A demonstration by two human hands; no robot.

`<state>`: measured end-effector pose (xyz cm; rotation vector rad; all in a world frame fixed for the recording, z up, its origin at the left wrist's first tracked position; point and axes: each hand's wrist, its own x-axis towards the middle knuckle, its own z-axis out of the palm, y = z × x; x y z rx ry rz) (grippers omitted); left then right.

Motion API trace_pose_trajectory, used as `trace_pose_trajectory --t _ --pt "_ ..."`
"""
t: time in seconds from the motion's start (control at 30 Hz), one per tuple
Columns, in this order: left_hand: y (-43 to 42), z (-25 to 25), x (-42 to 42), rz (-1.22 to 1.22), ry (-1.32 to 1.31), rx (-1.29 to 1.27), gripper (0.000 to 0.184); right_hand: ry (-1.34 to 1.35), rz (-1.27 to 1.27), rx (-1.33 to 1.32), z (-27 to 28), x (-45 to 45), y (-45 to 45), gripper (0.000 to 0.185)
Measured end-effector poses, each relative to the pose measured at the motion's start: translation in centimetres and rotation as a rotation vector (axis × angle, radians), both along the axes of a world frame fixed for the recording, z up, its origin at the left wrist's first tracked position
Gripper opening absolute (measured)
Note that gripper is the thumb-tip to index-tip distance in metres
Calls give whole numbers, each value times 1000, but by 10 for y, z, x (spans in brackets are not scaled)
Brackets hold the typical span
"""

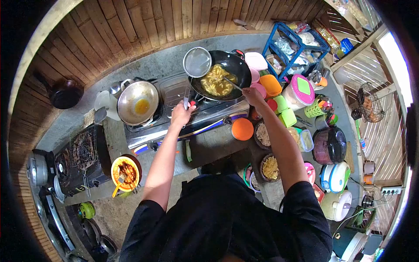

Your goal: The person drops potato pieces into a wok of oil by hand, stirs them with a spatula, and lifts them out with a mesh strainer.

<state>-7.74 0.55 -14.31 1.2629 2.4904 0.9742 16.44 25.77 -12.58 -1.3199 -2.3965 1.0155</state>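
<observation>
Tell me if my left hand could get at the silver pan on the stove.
Probably yes: the silver pan sits just to the left of your left hand, with nothing tall visible between them. That hand is holding the strainer, though, so it would likely need to put that down first.

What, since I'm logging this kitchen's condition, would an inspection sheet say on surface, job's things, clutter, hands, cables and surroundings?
Surface: dark worktop in front of the stove.
Job's things: wok on the stove, with yellowish pieces in liquid; strainer overlapping its rim; utensil dipped in.
Clutter: plastic tubs crowd the right side; a yellow-orange bowl with reddish contents stands left.
Hands: left hand grips the strainer's handle; right hand grips the utensil.
Cables: some near the socket strip, far right.
Surroundings: bamboo wall behind; loaded blue rack, upper right.
</observation>
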Motion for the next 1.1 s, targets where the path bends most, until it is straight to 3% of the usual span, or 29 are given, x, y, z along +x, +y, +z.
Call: trace_pose_trajectory --t 0.13,0.23,0.3,0.33,0.4,0.5,0.63,0.73,0.8,0.83,0.9,1.03,1.1 --pt "1 7 -1 0 -121 -56 35 89 101 -122 -12 8 5 27" --pt "1 10 -1 21 -277 -137 37 110 138 37 -9 17 4 25" --pt "2 -2 -3 -4 -103 -63 35 65 96 315 22 30 -12 30" --pt "2 -1 -3 -8 -102 -62 35 65 92 317 31 32 -17 30" --pt "2 -2 -2 18 -143 -75 35 -106 -64 494 44 37 -25 28" --pt "3 -5 -4 7 -132 -66 36 -290 -95 524 58 46 -29 27" --pt "2 -2 -3 11 -153 -55 36 -358 -41 439 58 58 -21 27" --pt "1 -1 -1 -3 -127 -37 36 -196 121 365 40 65 -10 28" --pt "1 3 0 5 -98 -37 37 -39 193 30 39 64 -11 29" --pt "0 8 1 6 -97 -36 37 -38 194 31 43 62 -16 29" --pt "0 14 2 16 -265 -111 36 -29 60 -276 49 56 -25 30" --pt "-1 15 3 9 -168 -98 36 16 139 -149 59 48 -31 28" --pt "0 14 3 19 -160 -105 37 52 88 102 67 45 -33 29"
